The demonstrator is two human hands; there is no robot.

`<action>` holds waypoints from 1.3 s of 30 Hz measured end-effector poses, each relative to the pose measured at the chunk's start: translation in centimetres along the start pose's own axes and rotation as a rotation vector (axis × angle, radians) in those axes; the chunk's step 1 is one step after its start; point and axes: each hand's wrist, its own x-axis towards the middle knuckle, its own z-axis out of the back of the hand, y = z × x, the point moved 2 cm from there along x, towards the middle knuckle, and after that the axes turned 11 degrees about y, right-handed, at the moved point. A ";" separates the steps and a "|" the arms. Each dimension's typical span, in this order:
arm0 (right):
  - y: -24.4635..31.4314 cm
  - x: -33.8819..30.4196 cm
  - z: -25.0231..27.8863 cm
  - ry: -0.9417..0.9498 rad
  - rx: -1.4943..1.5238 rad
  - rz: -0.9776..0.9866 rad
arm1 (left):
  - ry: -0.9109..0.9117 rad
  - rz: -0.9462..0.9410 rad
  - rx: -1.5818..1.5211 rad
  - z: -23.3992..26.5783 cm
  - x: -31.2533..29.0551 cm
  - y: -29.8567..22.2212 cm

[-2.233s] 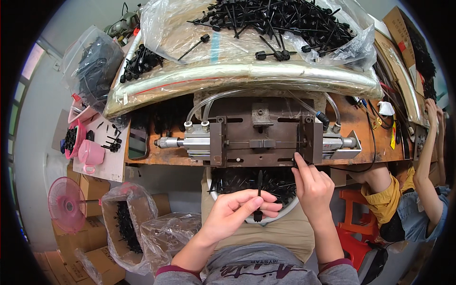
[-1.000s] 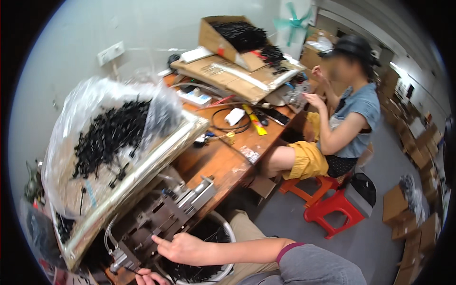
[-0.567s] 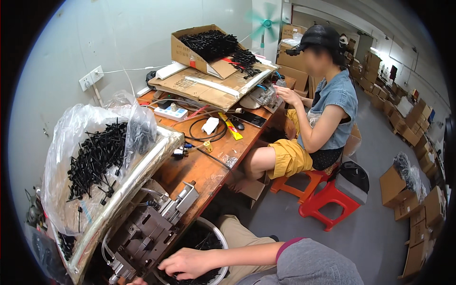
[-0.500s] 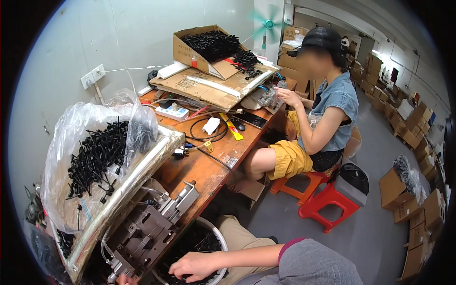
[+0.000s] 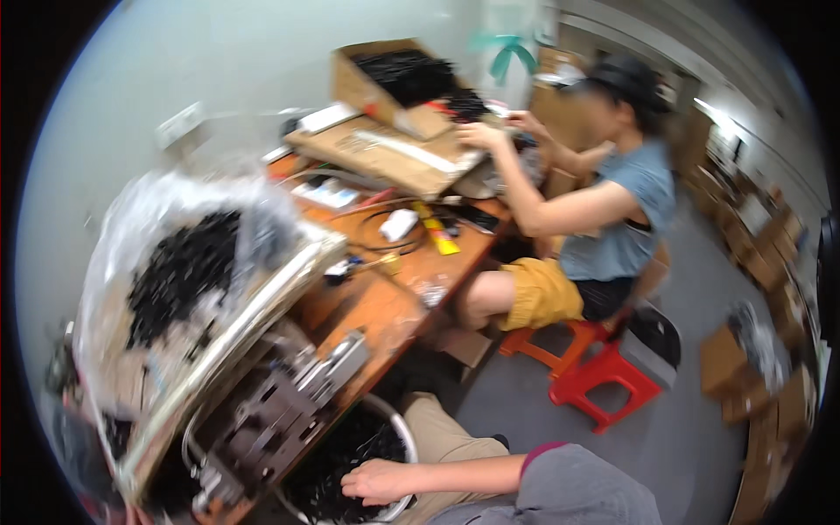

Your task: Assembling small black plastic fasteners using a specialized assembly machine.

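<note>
My right hand point(image 5: 378, 483) is over a white-rimmed bucket point(image 5: 404, 429) of thin black plastic pieces point(image 5: 350, 446). Its fingers look loosely stretched, with no held thing visible. At the bottom left edge, only a blurred bit of my left hand point(image 5: 136, 514) shows, below the board with the bag; its fingers cannot be made out. Between the two hands, a metal fixture point(image 5: 271, 420) with clamps and air hoses sits at the table's near end. Beside it, a clear plastic bag point(image 5: 114, 262) lies open over a heap of black stick-like pieces point(image 5: 188, 267) on a tilted, wrapped board.
Across the wooden table point(image 5: 367, 306), a co-worker in a blue top point(image 5: 617, 210) reaches toward a cardboard box point(image 5: 350, 83) of black pieces. Cables, a power strip point(image 5: 328, 192) and a yellow packet point(image 5: 439, 234) lie between us. A red stool point(image 5: 604, 385) and cartons point(image 5: 731, 359) stand to the right.
My left hand has moved left along the bottom edge. My right hand appears slightly farther right and up, still over the bucket. The co-worker's arms have risen toward the box. The view is blurred.
</note>
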 end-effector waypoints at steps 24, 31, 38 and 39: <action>3.5 -1.8 -1.4 -0.035 0.073 0.063 | -0.236 0.513 0.363 4.7 23.6 22.8; 3.0 -3.0 -1.9 0.071 -0.016 0.002 | 0.109 -0.145 0.004 -3.4 22.7 6.8; 5.1 -1.8 -0.5 -0.001 0.012 0.097 | 0.700 -0.373 -0.113 -16.9 14.3 -4.9; 5.2 -1.9 -0.3 -0.008 0.016 0.100 | 0.684 -0.377 -0.131 -18.5 13.4 -5.8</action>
